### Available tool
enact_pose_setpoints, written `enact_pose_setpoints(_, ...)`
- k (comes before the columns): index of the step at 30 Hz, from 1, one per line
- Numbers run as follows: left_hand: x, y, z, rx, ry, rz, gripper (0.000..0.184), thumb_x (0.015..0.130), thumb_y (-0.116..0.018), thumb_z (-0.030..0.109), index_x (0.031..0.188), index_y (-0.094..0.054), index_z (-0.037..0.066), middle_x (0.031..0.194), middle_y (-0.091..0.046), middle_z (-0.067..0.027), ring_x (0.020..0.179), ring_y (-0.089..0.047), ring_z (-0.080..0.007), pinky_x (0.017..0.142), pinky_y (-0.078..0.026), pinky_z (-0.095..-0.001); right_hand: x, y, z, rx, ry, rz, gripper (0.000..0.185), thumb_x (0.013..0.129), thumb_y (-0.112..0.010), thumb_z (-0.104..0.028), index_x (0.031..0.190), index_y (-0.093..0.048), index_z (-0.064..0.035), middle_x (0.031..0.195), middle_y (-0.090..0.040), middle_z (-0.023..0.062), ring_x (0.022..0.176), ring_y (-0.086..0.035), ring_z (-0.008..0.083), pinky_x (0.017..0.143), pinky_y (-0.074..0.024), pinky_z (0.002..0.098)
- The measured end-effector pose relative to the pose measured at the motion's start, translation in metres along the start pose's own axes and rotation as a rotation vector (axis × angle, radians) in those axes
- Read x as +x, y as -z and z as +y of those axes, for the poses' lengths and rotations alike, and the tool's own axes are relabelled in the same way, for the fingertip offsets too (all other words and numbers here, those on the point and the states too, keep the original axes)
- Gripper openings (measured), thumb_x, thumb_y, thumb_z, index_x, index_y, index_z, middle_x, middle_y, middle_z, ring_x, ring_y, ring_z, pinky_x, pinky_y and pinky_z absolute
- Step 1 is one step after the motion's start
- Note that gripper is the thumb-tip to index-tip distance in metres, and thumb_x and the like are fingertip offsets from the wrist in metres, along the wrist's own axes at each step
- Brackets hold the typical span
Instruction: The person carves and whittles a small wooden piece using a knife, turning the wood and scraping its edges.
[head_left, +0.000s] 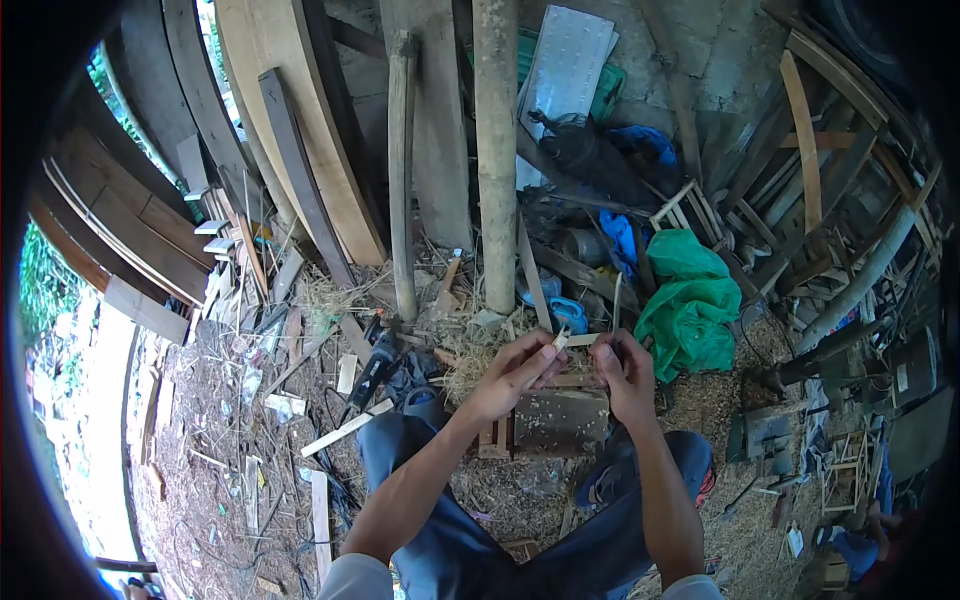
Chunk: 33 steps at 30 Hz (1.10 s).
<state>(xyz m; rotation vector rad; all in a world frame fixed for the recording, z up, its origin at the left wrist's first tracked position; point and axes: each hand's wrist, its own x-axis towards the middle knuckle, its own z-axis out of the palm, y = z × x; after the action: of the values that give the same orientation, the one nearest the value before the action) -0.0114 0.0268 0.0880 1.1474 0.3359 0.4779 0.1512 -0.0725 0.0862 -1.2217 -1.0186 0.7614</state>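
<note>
My left hand (pixel 518 372) is closed, with a small pale piece of wood (pixel 562 341) pinched at its fingertips. Close beside it, my right hand (pixel 627 375) is closed too, and a thin pale stick (pixel 617 300) stands up from its fingers. A short light wooden strip (pixel 582 340) spans the gap between the hands; which hand grips it I cannot tell. Below both hands, between my legs, sits a wooden block (pixel 562 422) sprinkled with shavings.
A black power tool (pixel 376 362) lies left of my knee, near a pale wood strip (pixel 347 427). A green plastic bag (pixel 690 300) is at the right. Boards and a round post (pixel 497 150) stand ahead. Wood scraps cover the floor. Another person (pixel 868 545) is partly visible at lower right.
</note>
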Motion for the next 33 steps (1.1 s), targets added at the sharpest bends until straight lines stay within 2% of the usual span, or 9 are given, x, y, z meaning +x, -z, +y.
enact_pose_setpoints(2, 0.002, -0.004, -0.001, 0.193, -0.144, 0.082, 0.025, 0.092, -0.052, 0.027, 0.097, -0.051, 0.003, 0.081, -0.053, -0.0017, 0.072, -0.050, -0.0089, 0.063, -0.040, -0.0231, -0.003, 0.002, -0.006, -0.007, -0.114, -0.004, 0.021, 0.090, -0.055, -0.024, 0.095, -0.055, -0.0039, 0.068, -0.044, -0.0068, 0.061, -0.037, 0.0014, 0.054, -0.0290, 0.0189)
enact_pose_setpoints(6, 0.003, -0.002, -0.003, 0.153, -0.131, 0.056, 0.021, 0.091, -0.054, 0.022, 0.099, -0.050, 0.003, 0.088, -0.056, -0.0037, 0.079, -0.053, -0.0101, 0.070, -0.042, -0.0248, -0.006, 0.000, -0.008, -0.115, -0.061, 0.012, 0.023, 0.091, -0.054, -0.025, 0.097, -0.056, -0.0037, 0.066, -0.042, -0.0074, 0.059, -0.035, 0.0016, 0.053, -0.0278, 0.0193)
enact_pose_setpoints(8, 0.001, -0.003, -0.003, 0.126, -0.155, 0.055, 0.021, 0.091, -0.055, 0.021, 0.101, -0.050, 0.003, 0.087, -0.055, -0.0037, 0.080, -0.053, -0.0103, 0.072, -0.042, -0.0254, -0.008, -0.004, -0.014, 0.012, -0.088, -0.004, 0.025, 0.092, -0.052, -0.028, 0.098, -0.057, -0.0035, 0.065, -0.041, -0.0073, 0.058, -0.034, 0.0021, 0.052, -0.0275, 0.0199)
enact_pose_setpoints(13, -0.004, -0.004, 0.001, -0.026, -0.054, 0.107, 0.025, 0.091, -0.050, 0.028, 0.099, -0.052, 0.003, 0.078, -0.051, -0.0024, 0.071, -0.048, -0.0102, 0.065, -0.039, -0.0236, -0.008, -0.010, -0.020, -0.048, -0.019, 0.007, 0.031, 0.093, -0.048, -0.029, 0.103, -0.058, -0.0013, 0.063, -0.041, -0.0049, 0.058, -0.036, 0.0033, 0.052, -0.0283, 0.0210)
enact_pose_setpoints(18, -0.009, 0.000, 0.004, -0.245, -0.044, -0.007, 0.042, 0.091, -0.042, 0.042, 0.094, -0.051, 0.002, 0.065, -0.037, 0.0007, 0.058, -0.035, -0.0102, 0.055, -0.029, -0.0231, -0.010, -0.012, -0.013, -0.369, 0.093, 0.015, 0.036, 0.091, -0.051, -0.028, 0.110, -0.055, 0.0019, 0.066, -0.050, 0.0031, 0.059, -0.044, 0.0092, 0.054, -0.0370, 0.0255)
enact_pose_setpoints(22, -0.013, 0.001, 0.005, -0.336, 0.038, 0.070, 0.041, 0.091, -0.040, 0.043, 0.087, -0.050, 0.003, 0.061, -0.033, 0.0014, 0.055, -0.033, -0.0102, 0.053, -0.029, -0.0239, -0.011, -0.017, -0.016, -0.358, 0.129, 0.002, 0.037, 0.090, -0.051, -0.029, 0.111, -0.055, 0.0019, 0.070, -0.054, 0.0072, 0.061, -0.048, 0.0128, 0.058, -0.0403, 0.0275)
enact_pose_setpoints(25, -0.014, 0.008, 0.004, -0.467, 0.090, -0.058, 0.047, 0.091, -0.032, 0.048, 0.080, -0.048, 0.005, 0.058, -0.029, 0.0013, 0.051, -0.030, -0.0112, 0.050, -0.027, -0.0250, -0.010, -0.020, -0.016, -0.496, 0.167, -0.023, 0.036, 0.091, -0.050, -0.027, 0.112, -0.055, 0.0014, 0.074, -0.057, 0.0087, 0.062, -0.050, 0.0146, 0.060, -0.0415, 0.0276)
enact_pose_setpoints(27, -0.017, 0.006, 0.008, -0.531, 0.058, -0.075, 0.044, 0.092, -0.032, 0.044, 0.081, -0.047, 0.005, 0.059, -0.030, 0.0019, 0.052, -0.029, -0.0104, 0.051, -0.027, -0.0243, -0.011, -0.022, -0.008, -0.370, 0.220, 0.019, 0.035, 0.091, -0.049, -0.027, 0.113, -0.055, 0.0011, 0.075, -0.058, 0.0091, 0.061, -0.050, 0.0151, 0.059, -0.0413, 0.0280)
enact_pose_setpoints(33, -0.019, 0.005, 0.009, -0.657, 0.015, -0.035, 0.038, 0.091, -0.032, 0.037, 0.093, -0.048, 0.003, 0.066, -0.034, 0.0005, 0.055, -0.031, -0.0106, 0.055, -0.028, -0.0246, -0.011, -0.026, -0.017, -0.486, 0.196, 0.050, 0.032, 0.092, -0.049, -0.022, 0.113, -0.055, 0.0014, 0.072, -0.057, 0.0100, 0.058, -0.050, 0.0151, 0.056, -0.0413, 0.0279)
